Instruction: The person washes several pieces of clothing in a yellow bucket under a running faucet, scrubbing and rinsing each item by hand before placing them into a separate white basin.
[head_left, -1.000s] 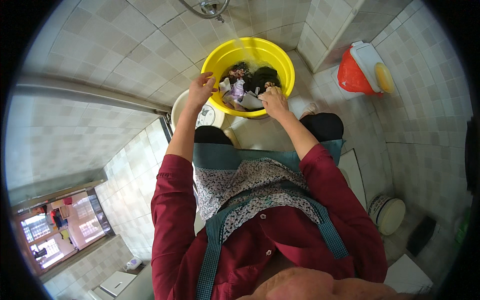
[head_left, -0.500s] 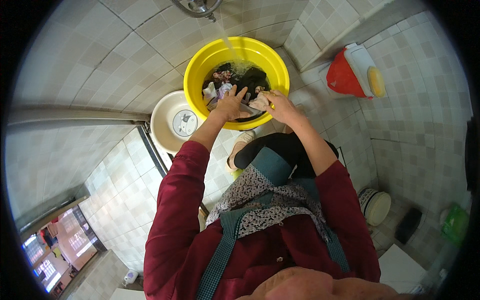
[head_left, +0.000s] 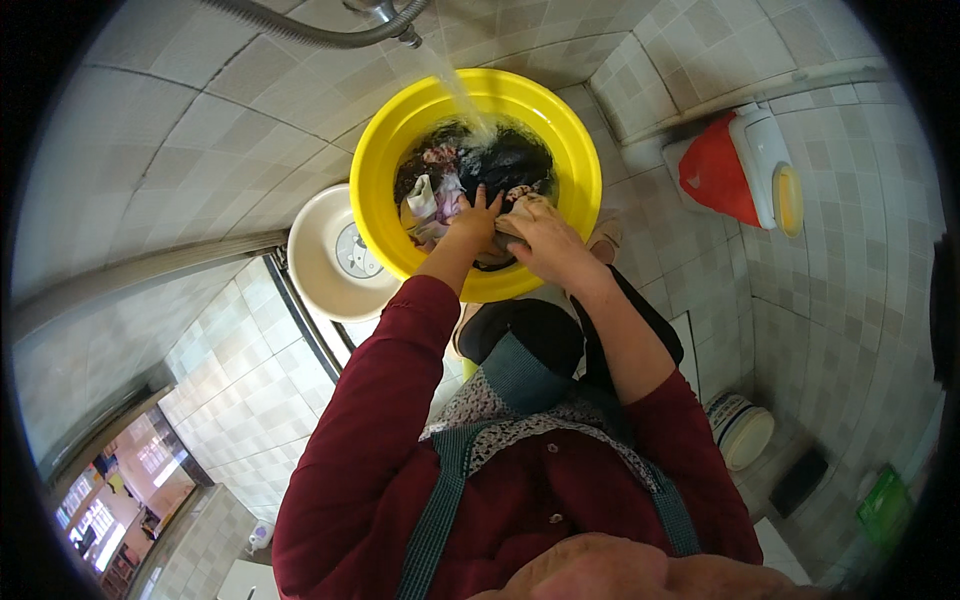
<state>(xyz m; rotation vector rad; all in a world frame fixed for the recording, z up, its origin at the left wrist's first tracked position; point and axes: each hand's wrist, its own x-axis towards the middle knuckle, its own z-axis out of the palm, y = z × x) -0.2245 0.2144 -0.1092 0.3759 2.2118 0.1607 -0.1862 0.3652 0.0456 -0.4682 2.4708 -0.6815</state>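
The room is tiled in pale grey and beige on the walls [head_left: 190, 130] and floor [head_left: 250, 350], with an opening to a brighter space at lower left. A yellow tub [head_left: 372, 215] stands near the wall, below a spout [head_left: 408, 38] with a grey hose [head_left: 325, 38] beside it; a stream of water [head_left: 455, 95] falls into the tub. Clothes lie wet in the tub: black cloth [head_left: 512, 158] toward the far side, white cloth [head_left: 421, 197] and lilac cloth [head_left: 449, 190] on the left, beige cloth [head_left: 522, 210] on the right. The left hand [head_left: 474, 230] is over the near part of the tub, fingers spread, their tips at the black cloth. The right hand [head_left: 552, 245] is just beside it, fingers extended over the beige cloth; whether they grip it cannot be determined. A white basin [head_left: 308, 250] with a round picture inside stands left of the tub. To the right are a red and white bin [head_left: 718, 170] and, lower down, a white bucket [head_left: 742, 435].
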